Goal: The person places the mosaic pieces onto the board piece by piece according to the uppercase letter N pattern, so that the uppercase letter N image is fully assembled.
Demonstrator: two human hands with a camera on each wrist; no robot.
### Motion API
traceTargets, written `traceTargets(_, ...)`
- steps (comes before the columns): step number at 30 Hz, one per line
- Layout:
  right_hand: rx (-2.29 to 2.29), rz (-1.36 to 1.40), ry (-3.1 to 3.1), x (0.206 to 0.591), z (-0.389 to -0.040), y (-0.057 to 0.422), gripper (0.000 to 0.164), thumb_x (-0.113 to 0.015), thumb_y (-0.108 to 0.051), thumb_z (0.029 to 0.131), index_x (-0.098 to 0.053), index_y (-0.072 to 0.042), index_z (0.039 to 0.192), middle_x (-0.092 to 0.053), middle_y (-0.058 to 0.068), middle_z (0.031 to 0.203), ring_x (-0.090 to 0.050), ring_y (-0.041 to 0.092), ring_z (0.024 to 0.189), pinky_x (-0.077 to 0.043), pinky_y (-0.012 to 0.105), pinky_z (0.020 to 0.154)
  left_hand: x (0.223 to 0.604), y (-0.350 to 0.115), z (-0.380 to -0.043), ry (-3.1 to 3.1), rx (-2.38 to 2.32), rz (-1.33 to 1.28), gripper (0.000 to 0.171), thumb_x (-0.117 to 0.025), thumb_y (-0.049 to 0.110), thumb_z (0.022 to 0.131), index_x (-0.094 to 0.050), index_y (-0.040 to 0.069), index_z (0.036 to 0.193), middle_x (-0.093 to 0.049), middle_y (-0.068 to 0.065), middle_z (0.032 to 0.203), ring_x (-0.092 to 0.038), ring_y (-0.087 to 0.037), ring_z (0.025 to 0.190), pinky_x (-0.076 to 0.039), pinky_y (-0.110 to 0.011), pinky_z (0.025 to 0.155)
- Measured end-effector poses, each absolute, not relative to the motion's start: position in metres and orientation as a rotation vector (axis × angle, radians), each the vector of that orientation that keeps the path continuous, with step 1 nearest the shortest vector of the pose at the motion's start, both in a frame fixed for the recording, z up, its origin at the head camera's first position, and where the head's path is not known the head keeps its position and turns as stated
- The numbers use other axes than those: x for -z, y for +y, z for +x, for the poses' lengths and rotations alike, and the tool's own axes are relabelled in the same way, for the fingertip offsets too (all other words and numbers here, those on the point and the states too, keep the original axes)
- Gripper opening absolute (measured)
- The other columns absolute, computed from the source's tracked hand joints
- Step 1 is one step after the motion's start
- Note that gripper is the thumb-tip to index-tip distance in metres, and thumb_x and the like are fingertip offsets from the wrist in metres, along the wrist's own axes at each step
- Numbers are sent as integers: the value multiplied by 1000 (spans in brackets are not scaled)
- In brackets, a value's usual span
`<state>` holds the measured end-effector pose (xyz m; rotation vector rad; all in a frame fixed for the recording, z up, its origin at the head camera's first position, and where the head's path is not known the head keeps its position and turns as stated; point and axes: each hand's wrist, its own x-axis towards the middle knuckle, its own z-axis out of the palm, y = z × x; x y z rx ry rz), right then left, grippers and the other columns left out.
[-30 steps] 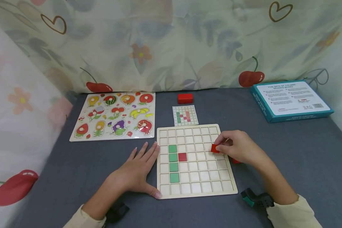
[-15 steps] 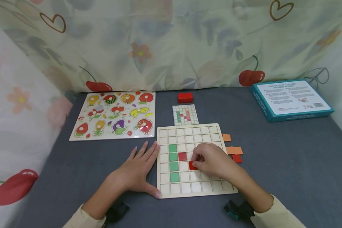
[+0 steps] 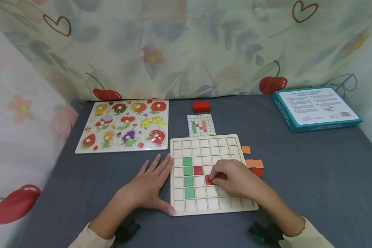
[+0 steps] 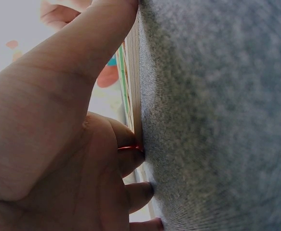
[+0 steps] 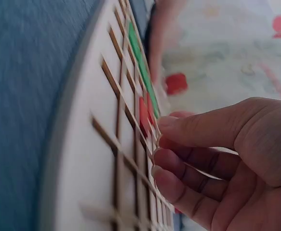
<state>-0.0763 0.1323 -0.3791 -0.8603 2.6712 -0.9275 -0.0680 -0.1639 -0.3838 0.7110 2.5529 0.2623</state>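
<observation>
On the table lies a wooden grid board (image 3: 215, 208). Four-sided green tiles (image 3: 189, 181) fill one column of cells, and a red tile (image 3: 198, 170) sits beside them. Another red tile (image 3: 208, 180) lies flat in a cell one row lower and one column right. My right hand (image 3: 235, 177) hovers at this tile's right edge, its fingers loosely bent; in the right wrist view the fingertips (image 5: 167, 121) hold nothing visible. My left hand (image 3: 145, 187) rests spread on the table, fingertips and thumb touching the board's left edge.
Orange tiles (image 3: 258, 163) and a red tile (image 3: 257, 172) lie right of the board. Behind it are a pattern card (image 3: 201, 125) and a red block (image 3: 201, 106). A fruit puzzle (image 3: 122, 127) lies back left, a teal box (image 3: 319, 108) back right.
My right hand brought a red tile from the board's right side leftward to a cell. The tile now lies flat there, with the fingers slightly drawn back. My left hand stayed put.
</observation>
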Motion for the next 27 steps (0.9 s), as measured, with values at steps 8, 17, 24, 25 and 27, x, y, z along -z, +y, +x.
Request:
traceTargets(8, 783, -596, 2794, 367, -82, 185, 11, -79, -7, 85, -71, -15, 84, -56, -9, 71, -50, 10, 65, -43, 29, 58, 383, -164, -67, 2553, -266, 709, 143, -72, 84, 59, -6, 11, 162, -2, -6, 168, 6, -34, 152, -1, -62, 116)
traceTargets(17, 629, -536, 2796, 370, -86, 223, 13, -83, -10, 82, -73, -14, 89, -54, -7, 73, -48, 12, 67, -42, 32, 59, 382, -163, -68, 2547, -256, 673, 143, -73, 83, 58, -6, 12, 162, -2, -5, 168, 6, -33, 152, -1, -61, 117)
traceTargets(24, 624, -495, 2788, 373, -87, 227, 17, -84, -9, 80, -73, -10, 93, -55, -5, 76, -49, 14, 70, -42, 34, 60, 382, -163, -67, 2552, -268, 695, 143, -73, 83, 59, -6, 11, 162, -2, -6, 168, 6, -34, 152, -1, -62, 116)
traceTargets(25, 621, -492, 2790, 373, -87, 227, 18, -85, -10, 80, -73, -10, 93, -54, -4, 76, -49, 15, 70, -42, 34, 60, 383, -163, -67, 2553, -269, 697, 143, -73, 83, 59, -6, 11, 162, -2, -6, 168, 6, -34, 152, -1, -62, 116)
traceTargets(27, 616, -485, 2797, 373, -87, 227, 18, -85, -10, 79, -72, -11, 90, -54, -4, 77, -49, 15, 70, -41, 34, 60, 383, -163, -67, 2555, -271, 696, 143, -73, 83, 59, -6, 11, 162, -2, -6, 168, 6, -34, 152, -1, -62, 116)
